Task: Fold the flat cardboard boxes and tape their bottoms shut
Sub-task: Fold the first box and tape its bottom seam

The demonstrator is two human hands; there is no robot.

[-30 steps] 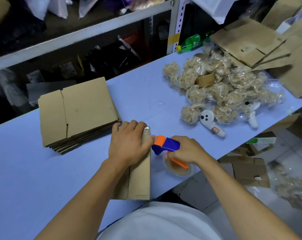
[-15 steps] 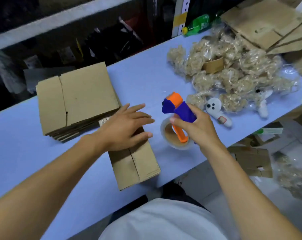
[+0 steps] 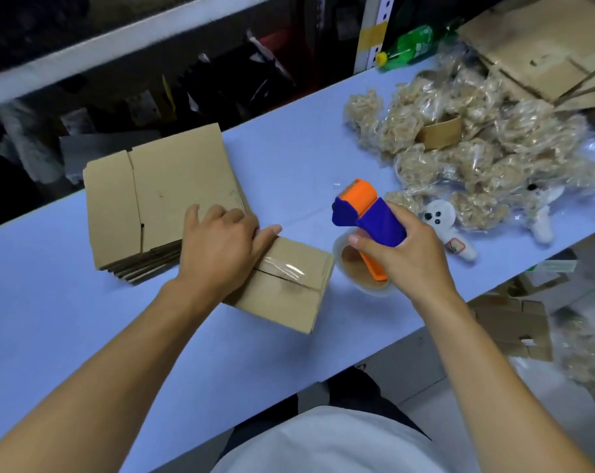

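Observation:
A folded cardboard box (image 3: 289, 288) lies on the blue table (image 3: 50, 319), its closed flaps facing up with a strip of clear tape (image 3: 284, 268) across the seam. My left hand (image 3: 221, 247) rests on the box's left end, fingers bent over its far edge and thumb stretched along the top. My right hand (image 3: 412, 264) grips a blue and orange tape dispenser (image 3: 371, 216) just right of the box, and the tape roll (image 3: 357, 271) hangs below it, close to the box's right edge. A stack of flat cardboard boxes (image 3: 159, 189) sits behind my left hand.
Several plastic bags of tan filler (image 3: 487, 155) cover the table's right side, with a white toy (image 3: 443, 227) in front of them. A green bottle (image 3: 408, 42) and a pile of cardboard sheets (image 3: 545, 46) lie at the back right. More cardboard (image 3: 514, 326) lies on the floor.
The box has been turned so its taped seam now faces up and sits further right. My left hand shifted onto its left end. My right hand lifted the dispenser away to the right.

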